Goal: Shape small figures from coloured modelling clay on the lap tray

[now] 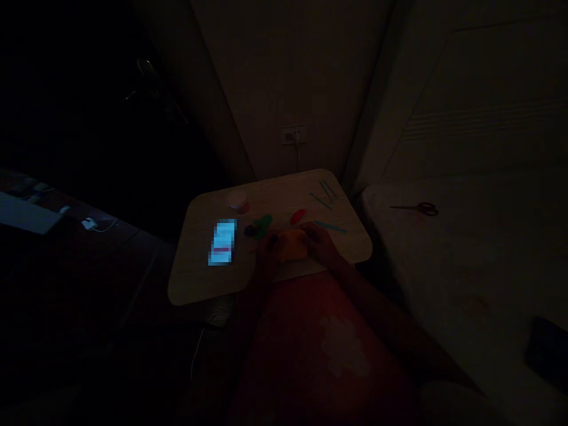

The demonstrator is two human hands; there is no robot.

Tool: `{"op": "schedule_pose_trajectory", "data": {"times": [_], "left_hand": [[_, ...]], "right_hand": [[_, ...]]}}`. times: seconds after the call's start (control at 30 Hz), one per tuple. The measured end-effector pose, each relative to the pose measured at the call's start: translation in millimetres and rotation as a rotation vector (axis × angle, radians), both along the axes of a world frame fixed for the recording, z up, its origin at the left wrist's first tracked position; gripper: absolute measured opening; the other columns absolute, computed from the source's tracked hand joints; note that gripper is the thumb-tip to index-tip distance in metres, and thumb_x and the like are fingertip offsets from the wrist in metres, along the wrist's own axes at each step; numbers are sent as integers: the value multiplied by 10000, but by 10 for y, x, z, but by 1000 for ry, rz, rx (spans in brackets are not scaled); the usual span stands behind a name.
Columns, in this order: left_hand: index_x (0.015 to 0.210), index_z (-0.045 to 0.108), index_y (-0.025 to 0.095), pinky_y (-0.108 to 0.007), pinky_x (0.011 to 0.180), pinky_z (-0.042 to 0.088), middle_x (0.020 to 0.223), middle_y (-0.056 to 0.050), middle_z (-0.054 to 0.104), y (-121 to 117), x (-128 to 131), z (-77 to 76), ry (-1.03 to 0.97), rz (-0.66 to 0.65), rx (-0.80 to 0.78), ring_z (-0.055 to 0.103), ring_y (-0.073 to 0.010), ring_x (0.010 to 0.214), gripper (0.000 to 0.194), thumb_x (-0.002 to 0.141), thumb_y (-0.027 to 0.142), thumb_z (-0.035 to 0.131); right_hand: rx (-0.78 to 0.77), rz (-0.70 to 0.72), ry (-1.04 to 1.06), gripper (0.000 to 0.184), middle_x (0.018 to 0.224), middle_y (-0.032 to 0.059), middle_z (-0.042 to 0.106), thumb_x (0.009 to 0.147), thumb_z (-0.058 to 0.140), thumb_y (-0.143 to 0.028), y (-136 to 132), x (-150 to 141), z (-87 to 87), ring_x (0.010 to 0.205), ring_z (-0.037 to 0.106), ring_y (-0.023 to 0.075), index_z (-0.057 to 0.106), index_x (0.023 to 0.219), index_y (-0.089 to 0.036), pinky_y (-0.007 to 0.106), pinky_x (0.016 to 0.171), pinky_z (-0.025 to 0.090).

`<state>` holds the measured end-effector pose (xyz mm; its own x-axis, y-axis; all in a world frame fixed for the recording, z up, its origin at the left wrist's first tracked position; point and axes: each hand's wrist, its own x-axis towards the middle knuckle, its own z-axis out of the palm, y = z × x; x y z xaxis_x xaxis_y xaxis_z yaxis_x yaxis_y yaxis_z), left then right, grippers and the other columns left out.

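In dim light, an orange lump point(291, 245) that resembles modelling clay is between my hands at the near edge of a small table. My left hand point(267, 248) grips its left side, with the fingers partly lost in shadow. On the right side, my right hand point(316, 238) holds it with bent fingers. Just beyond the lump lie a green piece point(263, 225), a dark piece point(250, 230) and a red oval piece point(298, 216). A thin blue stick point(331, 226) rests close to my right hand.
A lit, blurred phone point(222, 242) lies on the pale wooden table point(190, 278), with a small tub point(238, 202) behind it. Several thin sticks point(327, 190) are at the far right corner. Scissors point(419, 207) lie on the pale surface at right. A wall socket point(293, 135) holds a plug.
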<state>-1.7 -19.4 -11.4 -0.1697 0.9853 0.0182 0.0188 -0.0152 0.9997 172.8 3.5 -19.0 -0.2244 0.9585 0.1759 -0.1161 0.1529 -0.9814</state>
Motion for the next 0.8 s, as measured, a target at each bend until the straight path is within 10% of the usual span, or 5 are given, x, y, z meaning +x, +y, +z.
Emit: {"op": "schedule_pose_trajectory", "data": {"times": [0.8], "left_hand": [[831,716,187,-316,751,539,833,-47,711,-23,-1,2,296,-80,154,638,-214,808,273,763,452,724]], "right_hand": [[19,-41,-186,313,752,45,690,727,760,-480,20,28,-18,669,587,175,708,797,-179,273,594,463]]}}
